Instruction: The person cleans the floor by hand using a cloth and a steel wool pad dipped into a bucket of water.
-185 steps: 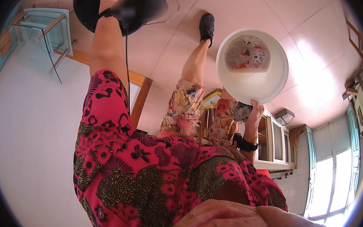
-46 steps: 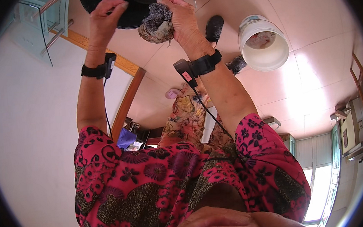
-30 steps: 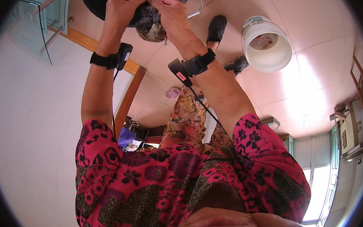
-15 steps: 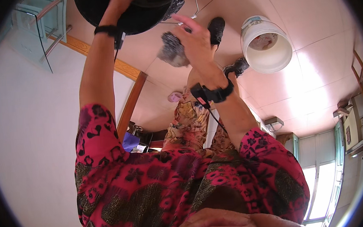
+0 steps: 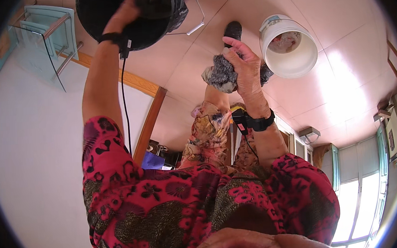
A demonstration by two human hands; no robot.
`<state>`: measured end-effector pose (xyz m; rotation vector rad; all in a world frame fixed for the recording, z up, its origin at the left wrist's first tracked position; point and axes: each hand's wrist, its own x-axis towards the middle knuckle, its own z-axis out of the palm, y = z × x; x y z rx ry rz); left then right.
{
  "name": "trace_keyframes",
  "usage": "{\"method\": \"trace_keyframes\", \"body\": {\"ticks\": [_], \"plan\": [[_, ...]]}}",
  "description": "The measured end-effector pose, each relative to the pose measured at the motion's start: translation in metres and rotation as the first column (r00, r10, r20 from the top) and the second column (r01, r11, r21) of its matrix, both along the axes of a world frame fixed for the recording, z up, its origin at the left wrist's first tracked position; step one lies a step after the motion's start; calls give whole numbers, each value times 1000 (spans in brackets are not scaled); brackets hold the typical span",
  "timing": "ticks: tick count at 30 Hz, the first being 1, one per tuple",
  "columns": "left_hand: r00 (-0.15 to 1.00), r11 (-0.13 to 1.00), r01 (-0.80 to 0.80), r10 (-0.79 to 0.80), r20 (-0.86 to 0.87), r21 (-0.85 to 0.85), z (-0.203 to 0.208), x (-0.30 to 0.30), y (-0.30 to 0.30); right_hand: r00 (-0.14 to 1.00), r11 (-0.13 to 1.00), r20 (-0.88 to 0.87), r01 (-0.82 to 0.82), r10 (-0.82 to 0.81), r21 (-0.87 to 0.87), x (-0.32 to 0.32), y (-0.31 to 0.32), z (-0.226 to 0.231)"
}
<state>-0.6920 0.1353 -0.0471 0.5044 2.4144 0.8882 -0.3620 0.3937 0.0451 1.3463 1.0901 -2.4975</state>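
Note:
My right hand (image 5: 248,71) is closed on a crumpled grey fluffy cloth (image 5: 222,73), which hangs beside my palm above my shoes. Its index finger stretches out past the cloth. My left hand (image 5: 126,14) reaches into a large black bucket (image 5: 146,42) at the upper left. Motion blur and the dark inside of the bucket hide its fingers, so I cannot make out what they touch. A wire handle with a white grip (image 5: 195,28) hangs out from the bucket's right side.
A white bucket (image 5: 312,55) with something reddish in the bottom stands on the tiled floor, right of my black shoe (image 5: 233,31). At the left are a glass-and-metal stand (image 5: 49,33) and a white surface (image 5: 41,156) with a wooden edge (image 5: 150,120). Windows (image 5: 360,205) are at the lower right.
My right hand has moved right and slightly down with the grey cloth, away from the black bucket. My left hand stays in the bucket and is still blurred.

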Motion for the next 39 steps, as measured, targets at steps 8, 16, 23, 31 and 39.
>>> {"method": "trace_keyframes", "body": {"ticks": [8,16,23,31,39], "plan": [[580,863,-475,160,799,172,100,35,50,999,999,-26,36,-37,-24,22,3,-11],[423,594,-570,-380,822,568,95,58,51,997,987,20,76,-74,-139,52,21,-19],[373,599,-564,-429,823,568,61,45,54,984,976,53,176,-170,-129,63,19,-39],[995,993,73,-78,-55,-96,94,155,116,933,896,78,358,-351,-263,90,42,-63],[497,981,-144,-38,867,126,98,327,210,884,824,2,438,-468,-360,132,77,-25]]}}
